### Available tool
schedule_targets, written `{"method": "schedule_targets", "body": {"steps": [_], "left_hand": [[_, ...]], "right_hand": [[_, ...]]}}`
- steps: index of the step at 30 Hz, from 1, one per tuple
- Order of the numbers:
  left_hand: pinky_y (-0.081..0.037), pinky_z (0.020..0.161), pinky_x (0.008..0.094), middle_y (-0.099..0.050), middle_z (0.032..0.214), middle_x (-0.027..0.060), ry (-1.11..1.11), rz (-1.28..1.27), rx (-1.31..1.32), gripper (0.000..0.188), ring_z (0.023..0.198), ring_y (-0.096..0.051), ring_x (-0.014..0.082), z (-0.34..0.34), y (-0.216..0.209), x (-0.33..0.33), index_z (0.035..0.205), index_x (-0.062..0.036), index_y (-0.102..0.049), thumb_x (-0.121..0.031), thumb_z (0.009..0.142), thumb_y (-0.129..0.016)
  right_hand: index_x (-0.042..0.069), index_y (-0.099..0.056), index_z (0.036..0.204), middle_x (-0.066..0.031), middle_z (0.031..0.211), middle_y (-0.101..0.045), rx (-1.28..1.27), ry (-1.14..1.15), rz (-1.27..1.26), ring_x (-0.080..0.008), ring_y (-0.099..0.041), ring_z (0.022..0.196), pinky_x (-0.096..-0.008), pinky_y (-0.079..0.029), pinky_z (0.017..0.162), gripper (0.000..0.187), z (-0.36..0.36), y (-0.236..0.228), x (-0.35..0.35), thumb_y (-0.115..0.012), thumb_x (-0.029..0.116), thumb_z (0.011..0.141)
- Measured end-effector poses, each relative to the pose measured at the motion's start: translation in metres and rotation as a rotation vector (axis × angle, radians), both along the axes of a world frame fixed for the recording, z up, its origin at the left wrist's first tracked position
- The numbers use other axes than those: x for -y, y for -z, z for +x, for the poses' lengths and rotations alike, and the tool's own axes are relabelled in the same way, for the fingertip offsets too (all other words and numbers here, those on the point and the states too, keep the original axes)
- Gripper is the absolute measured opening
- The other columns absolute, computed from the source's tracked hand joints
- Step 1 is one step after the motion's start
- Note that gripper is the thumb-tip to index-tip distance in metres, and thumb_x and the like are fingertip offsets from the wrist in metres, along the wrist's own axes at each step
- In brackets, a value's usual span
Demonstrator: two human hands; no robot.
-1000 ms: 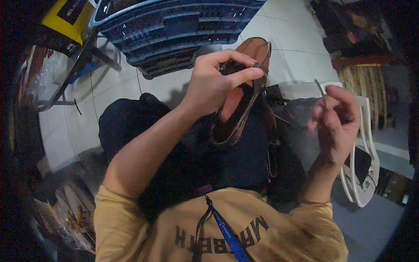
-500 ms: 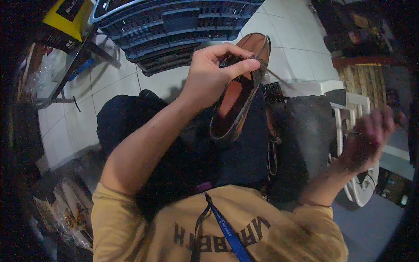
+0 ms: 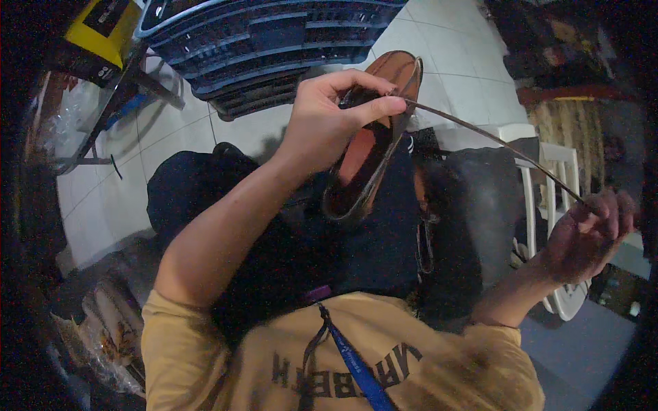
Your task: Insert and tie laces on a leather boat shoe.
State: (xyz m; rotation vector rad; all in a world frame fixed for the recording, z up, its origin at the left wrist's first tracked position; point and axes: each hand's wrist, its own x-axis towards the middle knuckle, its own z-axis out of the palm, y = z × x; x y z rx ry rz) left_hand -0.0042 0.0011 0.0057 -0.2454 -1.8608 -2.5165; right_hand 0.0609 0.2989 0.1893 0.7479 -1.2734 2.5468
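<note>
1. Nearest me, a yellow shirt [image 3: 329, 356] with a blue lanyard [image 3: 356, 363] fills the lower frame; dark trousers [image 3: 370, 253] cover the lap above it.
2. My right hand [image 3: 589, 236] is out to the right, fingers curled tight around the end of a thin dark thread [image 3: 493, 140], drawn taut.
3. My left hand [image 3: 329, 120] pinches a brown leather shoe [image 3: 373, 137] at its upper edge, thumb and forefinger closed where the thread enters.
4. Judgement: one stitch looks pulled through; I cannot tell how much of the seam remains.
5. Beyond, a white plastic chair [image 3: 555, 205], a tiled floor [image 3: 445, 61] and stacked blue crates [image 3: 274, 41].
</note>
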Motion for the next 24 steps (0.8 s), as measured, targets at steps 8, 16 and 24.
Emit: {"method": "schedule_targets", "body": {"steps": [8, 16, 24], "left_hand": [[-0.054, 0.095, 0.0305, -0.073, 0.114, 0.0108, -0.005, 0.004, 0.002, 0.022, 0.105, -0.068, 0.0155, 0.000, 0.004, 0.002, 0.102, -0.0002, -0.076, -0.008, 0.084, -0.085], [-0.054, 0.099, 0.0337, -0.074, 0.112, 0.0129, 0.017, 0.074, -0.035, 0.023, 0.110, -0.068, 0.0202, 0.001, 0.004, 0.000, 0.102, 0.0006, -0.076, -0.006, 0.082, -0.085], [-0.051, 0.104, 0.0361, -0.075, 0.111, 0.0118, 0.013, 0.046, -0.165, 0.021, 0.113, -0.067, 0.0215, -0.001, 0.009, 0.001, 0.099, -0.0002, -0.076, 0.000, 0.080, -0.085]], "right_hand": [[0.008, -0.061, 0.116, -0.0003, 0.092, -0.053, 0.030, -0.016, 0.042, -0.0106, -0.053, 0.068, -0.0296, -0.049, 0.069, 0.015, 0.001, 0.011, 0.009, -0.062, 0.008, 0.101], [-0.004, -0.071, 0.102, -0.0065, 0.094, -0.067, 0.370, 0.268, 0.715, -0.0107, -0.060, 0.079, -0.0229, -0.047, 0.072, 0.016, -0.009, 0.071, 0.092, -0.066, 0.009, 0.094], [-0.003, -0.074, 0.109, -0.0079, 0.107, -0.075, 0.317, 0.263, 0.831, -0.0115, -0.067, 0.096, -0.0253, -0.052, 0.090, 0.015, -0.036, 0.111, 0.122, -0.070, 0.000, 0.095]]}}
